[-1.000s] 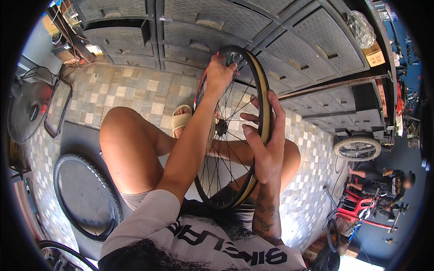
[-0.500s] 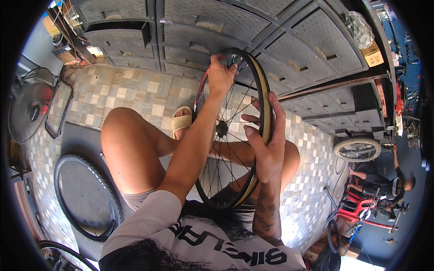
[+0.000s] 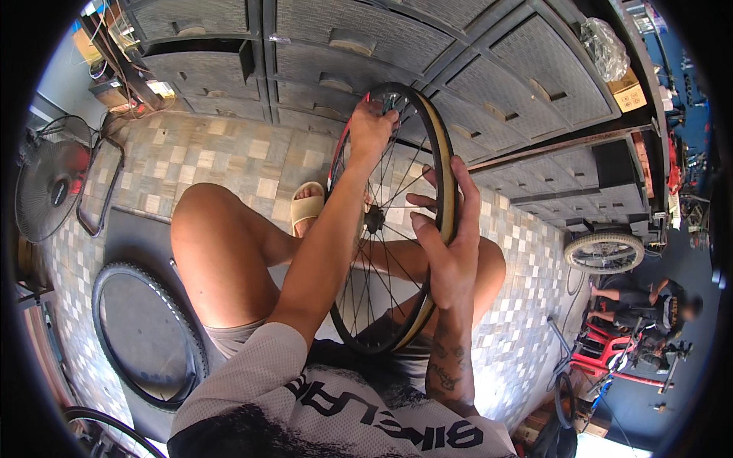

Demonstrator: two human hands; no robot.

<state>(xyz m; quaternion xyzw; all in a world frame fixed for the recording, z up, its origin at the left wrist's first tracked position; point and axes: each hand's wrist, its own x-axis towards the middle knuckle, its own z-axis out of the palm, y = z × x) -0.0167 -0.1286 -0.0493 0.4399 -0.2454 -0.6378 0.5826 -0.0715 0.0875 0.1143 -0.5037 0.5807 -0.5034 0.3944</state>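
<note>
A bare bicycle wheel [image 3: 438, 137] stands upright between my knees, its black rim without a tyre and a tan strip along the rim's outer channel. Thin black spokes run to the dark hub [image 3: 374, 218]. My left hand [image 3: 371, 131] is closed at the far upper part of the wheel, its fingers at the rim and spokes. Beside its fingertips shows a small greenish patch that I cannot make out. My right hand [image 3: 456, 244] grips the rim's right side, thumb and fingers curled around it.
A black tyre [image 3: 99, 305] lies on a grey mat at left, near a standing fan [image 3: 57, 183]. Grey drawers [image 3: 328, 61] line the far side. At right are another wheel [image 3: 605, 252], a seated person [image 3: 663, 309] and a red stand [image 3: 603, 355].
My left hand has shifted very slightly toward me at the rim. My right hand keeps its grip. The person at right has drawn in an outstretched arm.
</note>
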